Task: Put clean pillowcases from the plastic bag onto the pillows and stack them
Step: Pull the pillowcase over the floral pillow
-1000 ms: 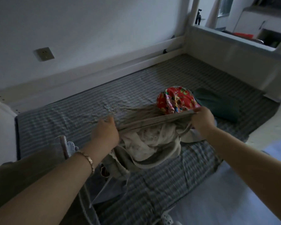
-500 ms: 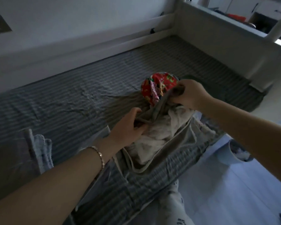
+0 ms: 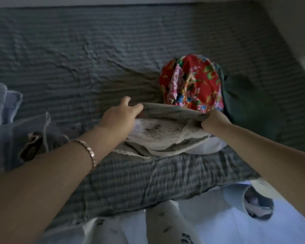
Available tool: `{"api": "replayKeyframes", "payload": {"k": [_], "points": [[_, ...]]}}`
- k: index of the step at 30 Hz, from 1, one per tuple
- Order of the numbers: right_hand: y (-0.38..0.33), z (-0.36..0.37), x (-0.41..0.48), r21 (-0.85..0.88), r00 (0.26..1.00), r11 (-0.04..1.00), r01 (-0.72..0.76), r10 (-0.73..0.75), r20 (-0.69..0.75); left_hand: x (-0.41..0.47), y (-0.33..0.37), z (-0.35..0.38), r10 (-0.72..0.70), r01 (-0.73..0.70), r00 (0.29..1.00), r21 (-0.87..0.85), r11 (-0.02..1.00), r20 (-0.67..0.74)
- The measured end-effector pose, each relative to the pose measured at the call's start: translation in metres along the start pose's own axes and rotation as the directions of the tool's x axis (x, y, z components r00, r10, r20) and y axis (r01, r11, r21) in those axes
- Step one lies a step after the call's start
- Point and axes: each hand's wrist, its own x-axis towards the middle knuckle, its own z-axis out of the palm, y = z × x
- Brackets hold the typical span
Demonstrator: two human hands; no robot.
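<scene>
A grey-beige pillowcase (image 3: 171, 111) lies over a whitish pillow (image 3: 153, 136) near the bed's front edge. My left hand (image 3: 120, 115) grips the pillowcase's open rim at its left end. At the right end of the same rim, my right hand (image 3: 213, 120) is closed on the cloth. The rim is stretched taut between the two hands, above the pillow. Just behind it sits a red flowered bundle (image 3: 192, 85). A dark green pillow (image 3: 245, 101) lies to its right.
The bed has a grey striped sheet (image 3: 95, 59) that is wrinkled in the middle. Pale blue cloth (image 3: 4, 106) and a small patterned piece (image 3: 31, 147) lie at the left. A pale blue bin (image 3: 257, 203) stands on the floor at the lower right. My legs (image 3: 162, 226) are against the bed's edge.
My hands have moved apart again and pulled the pillowcase's rim straight. The view has tilted down toward the bed's front edge and floor.
</scene>
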Motion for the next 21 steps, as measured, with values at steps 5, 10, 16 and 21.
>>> {"api": "replayKeyframes", "payload": {"k": [5, 10, 16, 21], "points": [[-0.022, 0.010, 0.036, 0.129, 0.975, 0.968, 0.217, -0.222, 0.025, 0.011, -0.020, 0.027, -0.013, -0.022, 0.990, 0.237, 0.971, 0.143], [-0.039, 0.016, 0.042, 0.020, 0.870, 0.872, 0.490, -0.490, 0.049, 0.034, -0.025, 0.018, -0.448, 0.438, 0.894, -0.188, 0.879, -0.015], [-0.034, 0.031, 0.047, 0.077, 0.918, 0.915, 0.396, -0.396, -0.024, 0.045, -0.040, 0.006, -0.826, 0.573, 0.551, -0.773, 0.273, 0.116], [-0.043, 0.038, 0.054, 0.288, 0.970, 0.954, 0.085, -0.012, -0.244, 0.037, -0.038, 0.014, -0.384, 0.411, 0.911, -0.246, 0.878, 0.153]]}}
